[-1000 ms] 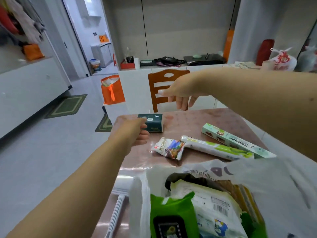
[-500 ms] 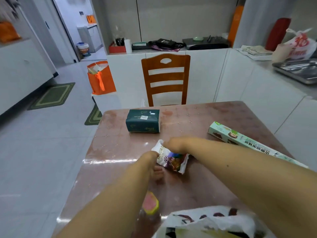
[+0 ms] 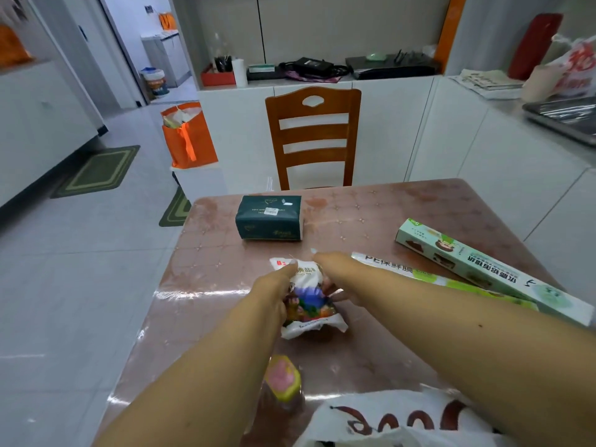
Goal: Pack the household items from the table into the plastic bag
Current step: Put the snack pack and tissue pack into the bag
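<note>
Both hands are on a small printed packet (image 3: 308, 296) in the middle of the worktop (image 3: 371, 214). The left hand (image 3: 274, 293) wraps its left edge, the right hand (image 3: 335, 272) grips the right side, and the fingers of both are closed on it, though most of them are tucked out of sight behind the packet. The plastic bag (image 3: 400, 421) is cut off at the bottom edge. A dark green tissue pack (image 3: 269, 217) sits farther back, and a wrap roll (image 3: 400, 269) is half hidden by the right arm, with a long box (image 3: 483, 269) just beside it. Something pink and yellow (image 3: 282, 377) near the bag is too blurry to make out.
</note>
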